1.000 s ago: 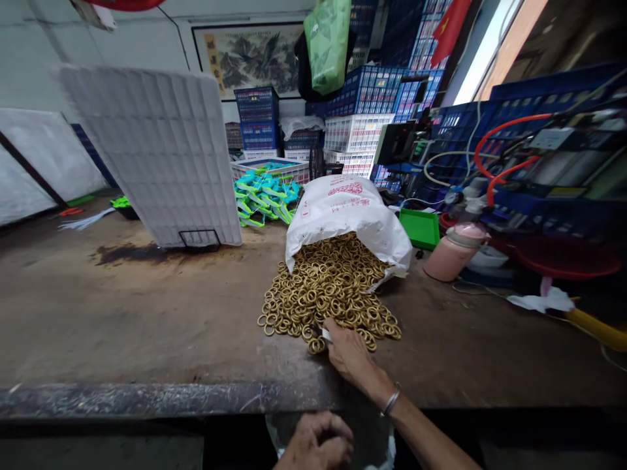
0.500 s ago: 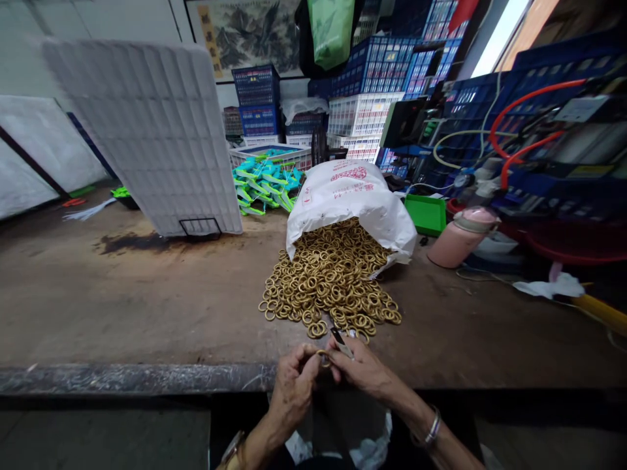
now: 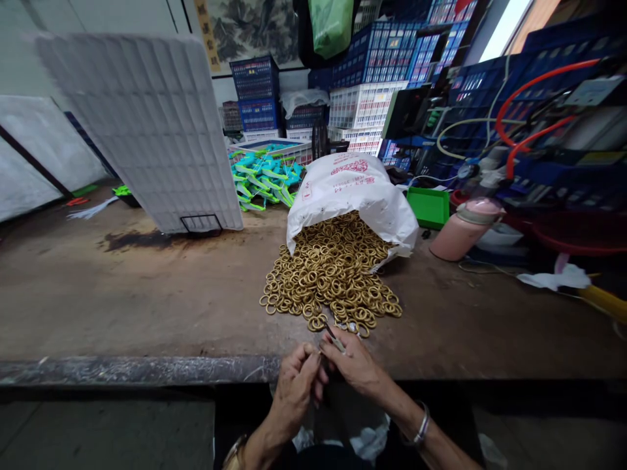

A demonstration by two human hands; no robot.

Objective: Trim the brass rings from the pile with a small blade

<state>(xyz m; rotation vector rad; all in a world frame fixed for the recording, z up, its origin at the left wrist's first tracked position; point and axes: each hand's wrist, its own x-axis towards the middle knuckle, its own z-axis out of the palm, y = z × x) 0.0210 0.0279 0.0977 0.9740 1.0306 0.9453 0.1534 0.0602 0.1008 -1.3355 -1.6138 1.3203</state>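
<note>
My right hand [image 3: 356,365] is closed around a small knife [image 3: 335,338], its dark narrow tip pointing up and left toward the rings. Close beside it, my left hand [image 3: 295,385] is pinched shut, thumb against fingers; what it holds, if anything, is too small to make out. Both hands meet at the table's near edge. Just beyond them lies a heap of brass-coloured rings [image 3: 326,281], spilling from the mouth of a white woven sack [image 3: 350,186] with red print.
On the wooden table [image 3: 171,307] a white ribbed panel [image 3: 147,130] stands upright at left. Green and turquoise plastic pieces [image 3: 267,176] are piled behind. At right are a green tray [image 3: 428,207] and a pink bottle [image 3: 463,232]. Stacked crates [image 3: 367,108] stand at the back.
A ring showed between my fingertips earlier; it no longer shows there. My left fingers have curled in, and the knife in my right hand has tilted and shifted slightly left.
</note>
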